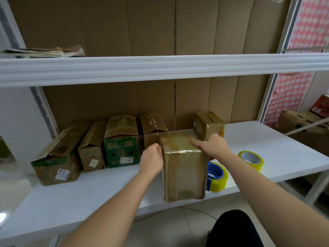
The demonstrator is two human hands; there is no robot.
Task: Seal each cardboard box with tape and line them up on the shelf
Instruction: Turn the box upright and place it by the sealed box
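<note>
Both hands hold a taped box at the front of the white shelf (267,139)

From the left, four boxes stand in a row at the back: a leaning box (58,155), a narrow box (92,148), a green-printed box (122,141), and a fourth box (152,126) partly hidden behind the left hand (152,160), whose fingers curl against the held box (184,166), their tips hidden. The right hand (211,146) presses its top, fingers together. Behind sits a small box (209,124); a blue-cored tape roll (217,177) is half hidden; a second tape roll (251,160) lies right
</note>
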